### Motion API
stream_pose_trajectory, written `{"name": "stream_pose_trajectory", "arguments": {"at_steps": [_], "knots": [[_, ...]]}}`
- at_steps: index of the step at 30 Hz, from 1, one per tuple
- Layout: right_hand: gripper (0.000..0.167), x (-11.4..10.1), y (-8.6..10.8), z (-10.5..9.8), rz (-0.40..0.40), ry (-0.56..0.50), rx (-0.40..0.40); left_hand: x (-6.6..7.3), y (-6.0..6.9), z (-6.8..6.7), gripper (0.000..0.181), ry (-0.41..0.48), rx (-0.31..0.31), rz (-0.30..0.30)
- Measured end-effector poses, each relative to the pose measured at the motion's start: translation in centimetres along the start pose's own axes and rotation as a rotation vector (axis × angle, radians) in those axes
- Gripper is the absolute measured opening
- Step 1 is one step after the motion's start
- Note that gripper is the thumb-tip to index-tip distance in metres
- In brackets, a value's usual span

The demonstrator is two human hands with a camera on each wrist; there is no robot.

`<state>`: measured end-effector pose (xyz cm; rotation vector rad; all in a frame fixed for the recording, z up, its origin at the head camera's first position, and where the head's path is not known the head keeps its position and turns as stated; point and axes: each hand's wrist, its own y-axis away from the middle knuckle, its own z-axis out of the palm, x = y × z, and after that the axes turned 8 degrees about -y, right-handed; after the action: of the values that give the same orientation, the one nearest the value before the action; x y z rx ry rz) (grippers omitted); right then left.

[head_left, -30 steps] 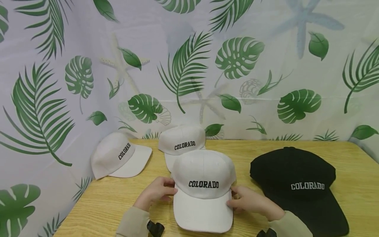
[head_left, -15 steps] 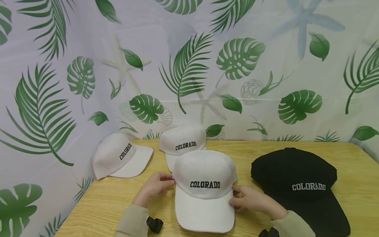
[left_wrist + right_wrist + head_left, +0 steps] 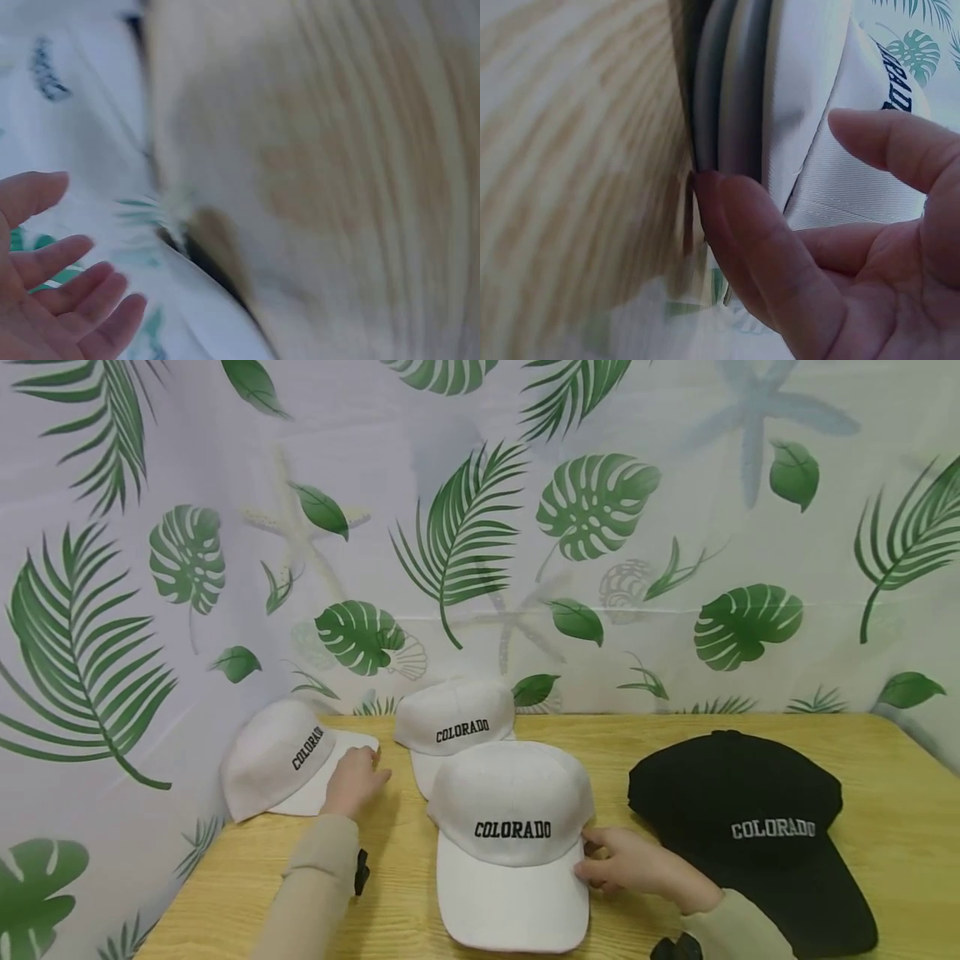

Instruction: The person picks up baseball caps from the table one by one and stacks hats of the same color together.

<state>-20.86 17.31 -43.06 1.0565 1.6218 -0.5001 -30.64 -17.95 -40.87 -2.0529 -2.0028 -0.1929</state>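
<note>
In the head view, a white COLORADO baseball cap (image 3: 513,893) faces forward at the front centre. My right hand (image 3: 633,864) holds its right side where the brim meets the crown. The right wrist view shows fingertips at the edges of several stacked grey-white brims (image 3: 742,112), with the thumb (image 3: 870,146) on the upper side. At the far left lies another white cap (image 3: 277,756), its brim turned right. My left hand (image 3: 352,781) is over that brim, partly hiding it; whether it touches cannot be told. The left wrist view shows that hand's fingers (image 3: 52,262) spread and holding nothing.
A third white cap (image 3: 453,714) stands behind the front one, partly hidden. On the right sits a large black COLORADO cap (image 3: 727,797). All lie on a wood-grain table (image 3: 225,893) against a leaf-patterned cloth (image 3: 637,410).
My left hand has let go of the front white cap's left side and moved left and away to the far-left cap. My right hand stays at the front cap.
</note>
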Motion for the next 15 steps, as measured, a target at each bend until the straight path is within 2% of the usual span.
{"name": "stream_pose_trajectory", "arguments": {"at_steps": [3,6,10,15], "knots": [[0.048,0.1,-0.1,0.0,-0.011,-0.003,-0.002,-1.3,-1.0,0.3,0.044,-0.103,0.011,-0.044],[0.045,0.1,-0.1,0.2,-0.012,-0.005,-0.004,-2.4,-1.5,0.6,0.051,-0.164,-0.017,-0.071],[0.041,0.0,0.0,0.3,-0.007,0.001,0.002,-3.1,-1.8,0.9,0.064,-0.181,-0.075,-0.106],[0.036,-0.3,0.2,-0.1,0.004,0.008,0.023,-2.8,-2.2,0.7,0.070,-0.179,-0.104,-0.119]]}}
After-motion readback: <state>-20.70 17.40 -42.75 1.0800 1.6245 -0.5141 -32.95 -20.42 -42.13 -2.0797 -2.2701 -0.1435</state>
